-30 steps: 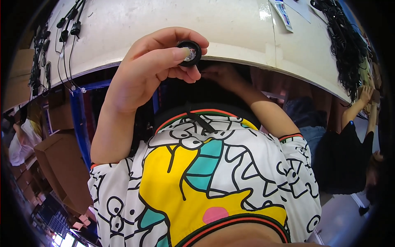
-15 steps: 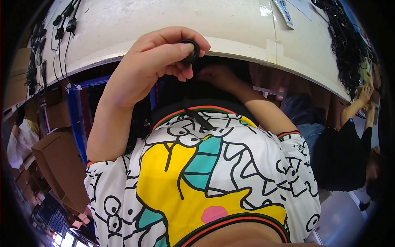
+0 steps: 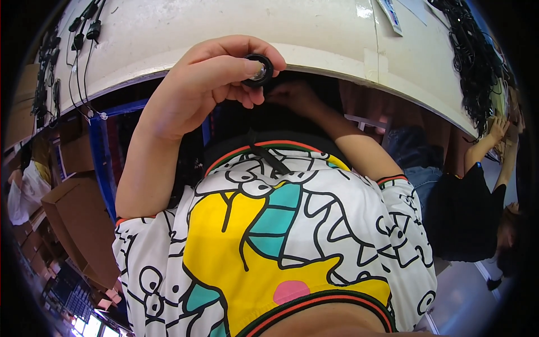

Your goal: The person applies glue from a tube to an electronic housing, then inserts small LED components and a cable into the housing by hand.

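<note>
Over the near edge of the white table (image 3: 314, 33), my left hand (image 3: 210, 76) is closed on a small black round piece (image 3: 268, 72). Its thumb lies across the face, and a shiny, glass-like centre shows inside the dark rim. What exactly the piece is, I cannot make out. Lower and to the right, my right hand (image 3: 297, 96) is in the shadow below the table edge, apart from the piece. Its fingers are curled together against the dark background, and anything between them is hidden.
Black cables with thick connectors (image 3: 87, 31) lie at the table's left, and bundled black cables (image 3: 469, 62) at its right. A white-and-blue tube (image 3: 390, 17) lies farther back. Left are a blue frame (image 3: 102, 151) and a cardboard box (image 3: 81, 224). A co-worker (image 3: 463, 208) is at the right.
The round piece has tilted slightly in my left hand, so more of its shiny centre shows. My right hand has shifted slightly upward at the table edge.
</note>
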